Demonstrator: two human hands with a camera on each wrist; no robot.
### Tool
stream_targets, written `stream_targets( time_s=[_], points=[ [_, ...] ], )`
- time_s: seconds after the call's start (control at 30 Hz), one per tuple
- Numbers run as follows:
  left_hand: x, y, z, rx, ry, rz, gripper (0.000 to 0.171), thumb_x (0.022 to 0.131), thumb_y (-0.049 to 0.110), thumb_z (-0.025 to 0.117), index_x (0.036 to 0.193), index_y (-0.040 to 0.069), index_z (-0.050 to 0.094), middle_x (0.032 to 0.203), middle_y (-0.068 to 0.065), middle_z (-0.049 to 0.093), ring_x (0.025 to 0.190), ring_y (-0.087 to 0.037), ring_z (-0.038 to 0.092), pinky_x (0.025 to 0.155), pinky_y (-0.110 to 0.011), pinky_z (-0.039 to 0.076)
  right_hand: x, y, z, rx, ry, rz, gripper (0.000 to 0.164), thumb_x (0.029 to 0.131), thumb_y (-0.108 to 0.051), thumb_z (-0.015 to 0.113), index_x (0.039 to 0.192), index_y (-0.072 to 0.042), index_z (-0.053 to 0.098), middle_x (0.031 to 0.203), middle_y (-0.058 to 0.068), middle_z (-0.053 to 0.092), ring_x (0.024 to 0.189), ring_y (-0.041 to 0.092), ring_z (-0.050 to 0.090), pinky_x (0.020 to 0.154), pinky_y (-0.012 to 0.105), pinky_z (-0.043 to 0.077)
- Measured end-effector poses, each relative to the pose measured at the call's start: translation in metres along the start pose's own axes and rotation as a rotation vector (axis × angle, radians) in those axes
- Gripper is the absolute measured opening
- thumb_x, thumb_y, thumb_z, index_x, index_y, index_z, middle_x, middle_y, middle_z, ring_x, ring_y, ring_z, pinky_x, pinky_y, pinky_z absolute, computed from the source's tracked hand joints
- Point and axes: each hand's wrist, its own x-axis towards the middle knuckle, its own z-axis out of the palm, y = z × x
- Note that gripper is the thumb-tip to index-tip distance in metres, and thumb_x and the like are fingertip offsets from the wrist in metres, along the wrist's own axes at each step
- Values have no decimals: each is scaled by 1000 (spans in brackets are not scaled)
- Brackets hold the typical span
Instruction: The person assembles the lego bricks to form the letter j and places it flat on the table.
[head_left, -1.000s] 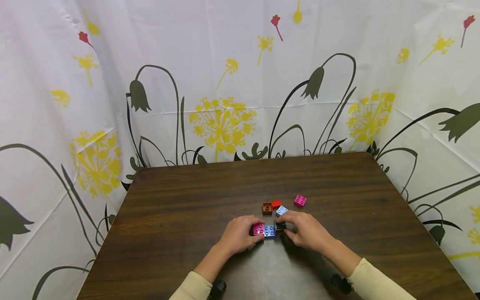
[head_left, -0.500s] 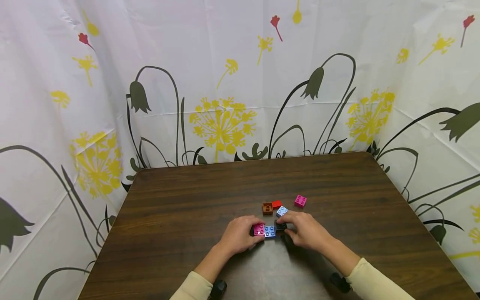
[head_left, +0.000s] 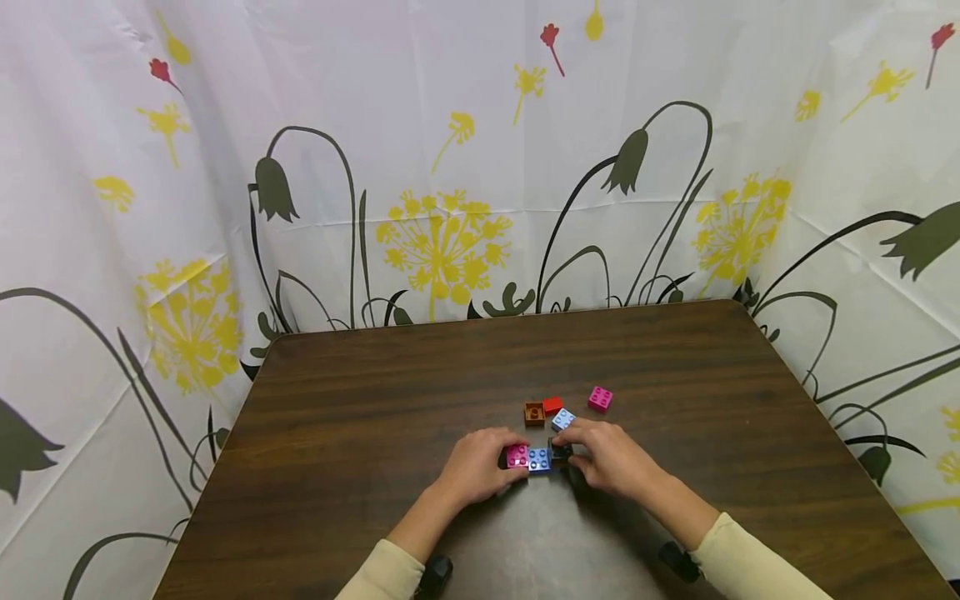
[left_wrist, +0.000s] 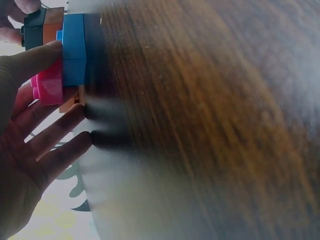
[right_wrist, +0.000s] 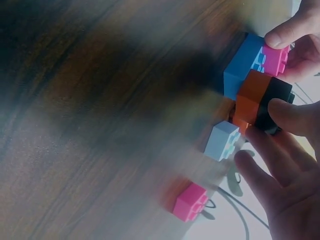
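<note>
While a pink brick [head_left: 517,457] on the left end of the blue brick [head_left: 538,460] was pinched by the left hand [head_left: 476,468], a black brick [right_wrist: 275,89] was pinched by the right hand [head_left: 617,457] at its right end; beyond it, a brown brick [head_left: 534,414] was left hollow side up.

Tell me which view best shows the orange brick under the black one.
The right wrist view: the orange brick shows large there, its side uncovered, while the right hand pinches the black brick. The left wrist view shows a small part near the top left corner; in the head view I cannot make it out.
</note>
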Motion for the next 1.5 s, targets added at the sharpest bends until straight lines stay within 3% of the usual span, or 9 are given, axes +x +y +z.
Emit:
stream_targets(
  time_s=[0.3, 0.47, 0.57, 0.77, 0.97, 1.1, 1.33, 1.5],
  points=[
    [0, -1, -1, 3, 2, 3, 37, 83, 38, 79, 115, 21, 73, 110, 5, 69, 100, -13, 63, 86, -38, 50, -1, 2, 0, 6, 14, -30, 31, 80, -4, 79, 109, -13, 70, 109, 1, 69, 101, 19, 66, 86, 43, 53],
    [-1, 0, 0, 4, -2, 2, 38, 82, 38, 79, 115, 21, 73, 109, 6, 69, 99, -12, 63, 85, -37, 50, -5, 7, -5, 108, -11, -5, 36, 84, -8, 77, 119, -11, 68, 118, 2, 68, 108, 22, 64, 91, 44, 50],
    [-1, 1, 0, 3, -4, -2, 37, 83, 38, 78, 115, 20, 73, 109, 6, 69, 99, -13, 63, 85, -37, 50, -6, 17, -10, 158, 32, 22, 38, 86, -10, 75, 124, -7, 66, 119, 6, 68, 105, 24, 66, 88, 44, 52],
    [-2, 0, -1, 17, 6, 11, 36, 83, 38, 78, 114, 20, 73, 109, 6, 69, 101, -13, 64, 86, -37, 50, -7, 51, -15, -22, 185, 128, 39, 84, -12, 77, 122, -7, 68, 118, 7, 66, 106, 27, 64, 88, 49, 50],
    [-3, 0, 0, 15, 12, 13, 36, 83, 38, 78, 114, 21, 73, 109, 6, 69, 101, -13, 63, 86, -37, 50, -11, 76, -7, -97, 134, 236, 49, 87, -17, 75, 133, -6, 61, 134, 15, 56, 119, 37, 56, 94, 56, 45],
    [-5, 0, 3, 5, -3, 18, 36, 83, 38, 78, 115, 21, 72, 111, 6, 69, 101, -13, 63, 86, -37, 50, -16, 84, 1, -91, 113, 242, 46, 87, -17, 75, 130, -6, 63, 133, 16, 57, 118, 38, 57, 93, 57, 45],
    [-4, -1, 1, -6, -3, 8, 37, 84, 39, 77, 116, 21, 72, 113, 6, 69, 103, -14, 63, 86, -38, 50, -15, 89, 6, -95, 214, 203, 36, 83, -15, 79, 116, -6, 69, 118, 9, 64, 106, 33, 63, 89, 54, 48],
    [-3, -1, -1, -4, -11, 13, 37, 84, 39, 77, 116, 21, 72, 110, 7, 69, 100, -12, 63, 85, -37, 50, -12, 90, 10, -86, 238, 211, 33, 80, -11, 82, 109, -6, 66, 107, 6, 64, 96, 26, 64, 86, 50, 50]
  ],
)
